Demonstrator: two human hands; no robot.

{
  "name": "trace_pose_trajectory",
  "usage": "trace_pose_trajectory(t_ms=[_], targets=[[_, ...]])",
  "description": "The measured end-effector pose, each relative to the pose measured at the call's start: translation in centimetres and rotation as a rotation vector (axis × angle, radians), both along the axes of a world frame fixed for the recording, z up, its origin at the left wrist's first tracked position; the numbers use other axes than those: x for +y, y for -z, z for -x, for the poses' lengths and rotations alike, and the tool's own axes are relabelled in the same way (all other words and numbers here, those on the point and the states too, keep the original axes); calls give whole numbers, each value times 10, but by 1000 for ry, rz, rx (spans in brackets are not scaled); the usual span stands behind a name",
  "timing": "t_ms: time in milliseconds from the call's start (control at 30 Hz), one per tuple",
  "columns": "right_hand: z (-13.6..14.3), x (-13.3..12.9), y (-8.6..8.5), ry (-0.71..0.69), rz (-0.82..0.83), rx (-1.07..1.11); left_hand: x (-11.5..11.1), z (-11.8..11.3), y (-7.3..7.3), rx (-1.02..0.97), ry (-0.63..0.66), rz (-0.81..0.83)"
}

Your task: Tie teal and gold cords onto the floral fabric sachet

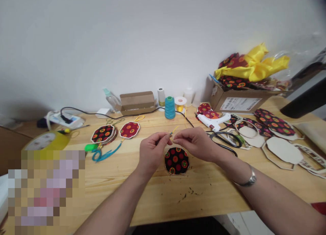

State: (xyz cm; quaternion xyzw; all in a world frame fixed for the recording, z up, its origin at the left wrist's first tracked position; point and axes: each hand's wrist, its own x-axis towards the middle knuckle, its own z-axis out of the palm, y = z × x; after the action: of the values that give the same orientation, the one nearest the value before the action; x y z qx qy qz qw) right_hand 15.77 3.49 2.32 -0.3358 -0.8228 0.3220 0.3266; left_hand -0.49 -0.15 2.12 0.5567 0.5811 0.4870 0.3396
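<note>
My left hand [154,150] is closed, thumb against fingertips, pinching a thin yellow cord [175,129] whose end sticks up above it. Fingertips of my right hand [195,143] are pressed together on the same cord, close beside the left. Just below both hands lies a scalloped black fabric piece [176,161] with red and orange round motifs and a pale edge. To the left rest a dark red patterned piece [129,130] with a yellow loop and teal tassel, and a stack of black patterned pieces [103,134].
A teal thread cone [169,107] and a spool of yellow cord [180,105] stand near the wall. Right of my hands are black-handled scissors [226,141], a white glue gun [214,121] and pale cut-out shapes [285,150]. A cardboard box [229,100] holds fabric. Dark scraps [188,193] lie in front.
</note>
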Motion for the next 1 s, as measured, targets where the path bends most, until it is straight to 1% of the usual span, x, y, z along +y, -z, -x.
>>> trace_pose_trajectory(t_ms=[233,400,533,667,800,900,1000], targets=[[1,-8,-7,26,-181,-162,1,1,1,-20,-8,-1],[2,-11,-7,66,-311,-263,0,0,0,-30,-7,-8],[1,-11,-7,35,-307,-311,1,0,2,-27,1,-32],[0,-11,-8,-7,-284,-273,1,2,6,-26,15,-43],[-1,-10,-8,-41,-299,-254,1,3,9,-5,8,-44],[0,-10,-7,-44,-335,-282,2,2,10,12,9,-39],[0,-10,-6,-6,-441,-364,3,2,11,65,34,-45]])
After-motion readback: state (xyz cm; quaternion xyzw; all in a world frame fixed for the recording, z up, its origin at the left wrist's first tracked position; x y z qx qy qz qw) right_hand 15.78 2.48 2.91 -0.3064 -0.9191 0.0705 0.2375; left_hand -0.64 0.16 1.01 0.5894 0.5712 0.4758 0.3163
